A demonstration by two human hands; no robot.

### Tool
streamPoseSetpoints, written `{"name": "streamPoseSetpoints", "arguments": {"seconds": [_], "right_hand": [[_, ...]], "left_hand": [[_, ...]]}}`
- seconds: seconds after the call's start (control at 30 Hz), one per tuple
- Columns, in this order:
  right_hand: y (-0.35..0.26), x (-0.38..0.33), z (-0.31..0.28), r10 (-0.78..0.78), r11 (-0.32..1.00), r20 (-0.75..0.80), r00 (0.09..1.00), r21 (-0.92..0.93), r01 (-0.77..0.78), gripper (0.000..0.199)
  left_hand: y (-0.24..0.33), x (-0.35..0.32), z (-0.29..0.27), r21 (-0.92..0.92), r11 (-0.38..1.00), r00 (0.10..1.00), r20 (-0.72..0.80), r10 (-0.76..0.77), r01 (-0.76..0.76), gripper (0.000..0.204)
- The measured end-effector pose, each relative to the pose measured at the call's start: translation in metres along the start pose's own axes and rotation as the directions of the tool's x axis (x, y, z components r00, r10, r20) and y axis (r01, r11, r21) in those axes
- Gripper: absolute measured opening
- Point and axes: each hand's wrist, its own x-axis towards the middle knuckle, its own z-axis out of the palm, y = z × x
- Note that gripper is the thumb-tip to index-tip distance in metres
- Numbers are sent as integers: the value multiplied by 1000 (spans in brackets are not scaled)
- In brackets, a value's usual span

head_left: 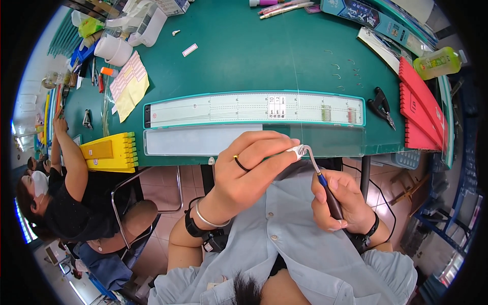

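My left hand (251, 165) is raised in front of my chest, its taped fingertips pinching something too small to make out; a thin clear line (296, 91) runs from them up across the green table (244, 61). A black ring sits on one finger. My right hand (338, 201) grips a slim dark-handled tool (328, 190) whose metal tip touches the left fingertips. Right behind my hands lies a long measuring board (254, 109) with a teal rim, and a pale tray (203, 140) in front of it. Several small metal hooks (339, 68) lie loose on the table.
Black pliers (382, 107) and red ridged racks (422, 109) lie at the right, with a green bottle (437, 62) beyond. A yellow ridged rack (109, 151), yellow paper (129, 86) and white tape rolls (113, 50) are at the left. Another person (66, 193) sits at the left.
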Motion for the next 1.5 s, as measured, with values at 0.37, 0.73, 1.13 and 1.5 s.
{"name": "streamPoseSetpoints", "arguments": {"seconds": [0.37,0.73,1.13,1.5], "right_hand": [[10,-10,-8,-90,970,89,992,-218,108,29],[-4,-1,-20,-437,-252,400,805,-914,318,18],[-62,20,-7,-276,-815,687,672,-538,216,27],[-156,124,-1,-425,-110,367,828,-928,355,48]], "left_hand": [[-2,-2,-2,-757,328,783,367,-503,565,13],[3,5,-7,-600,-162,498,762,-413,783,20],[1,20,-27,-485,-123,398,816,-420,866,15],[11,50,-52,-629,147,633,683,-363,763,10]]}}
